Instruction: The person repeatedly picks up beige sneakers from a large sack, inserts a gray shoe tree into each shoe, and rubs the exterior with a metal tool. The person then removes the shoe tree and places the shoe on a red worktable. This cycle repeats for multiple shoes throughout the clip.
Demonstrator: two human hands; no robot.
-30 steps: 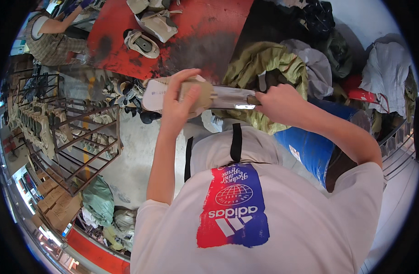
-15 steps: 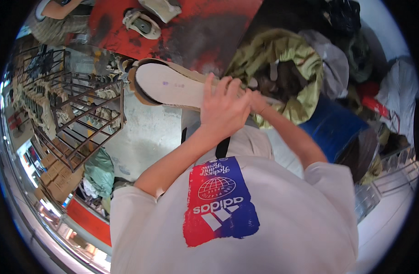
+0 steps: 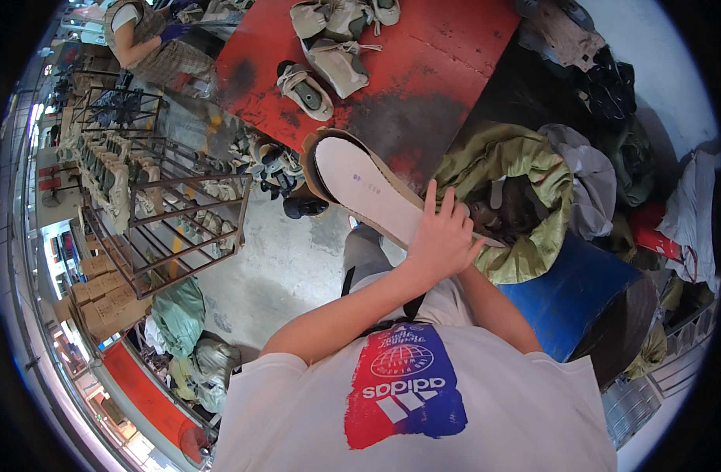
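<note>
A tan shoe piece slants up and to the left in front of me. It has a flat, pale, insole-shaped face and a dark lining strip near one end. My left hand closes over its lower right end, fingertips on the pale face. Behind that hand my right forearm comes up, and the right hand's fingers are hidden. A thin, pale, pointed thing juts out to the right of my hands; what it is I cannot tell. Just beyond lies an open olive sack with brown pieces inside.
Several beige shoes lie on a worn red tabletop. Metal racks of shoes stand at left, dark shoes on the floor nearby. A blue sheet is at right. Another person works at far left.
My view has shifted, bringing more of the red table into sight. The shoe piece now slants more steeply. My right hand, partly visible before, is hidden behind the left.
</note>
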